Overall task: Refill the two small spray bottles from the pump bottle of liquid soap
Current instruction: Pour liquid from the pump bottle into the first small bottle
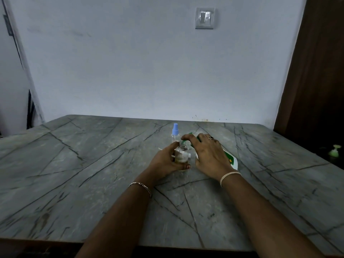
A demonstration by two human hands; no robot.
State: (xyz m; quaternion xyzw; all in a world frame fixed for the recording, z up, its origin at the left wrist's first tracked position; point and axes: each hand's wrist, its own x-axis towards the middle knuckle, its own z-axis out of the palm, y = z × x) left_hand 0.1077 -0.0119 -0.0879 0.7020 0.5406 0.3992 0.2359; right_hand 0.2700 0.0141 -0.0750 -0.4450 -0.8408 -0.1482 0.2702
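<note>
My left hand (165,161) grips a small clear spray bottle (181,155) that stands upright on the table, its top off and its threaded neck bare. My right hand (208,155) holds the white and green soap bottle (231,161), tilted over with its green spout at the small bottle's mouth. A second small clear bottle with a blue spray cap (175,133) stands just behind, untouched. Something white, maybe the removed sprayer, pokes out beside my left hand; I cannot make it out.
The grey marble-patterned table (93,164) runs up to a pale wall with a switch plate (204,18). A dark wooden panel (320,71) stands at the right. Beyond the table's right edge sits a green pump top (335,151).
</note>
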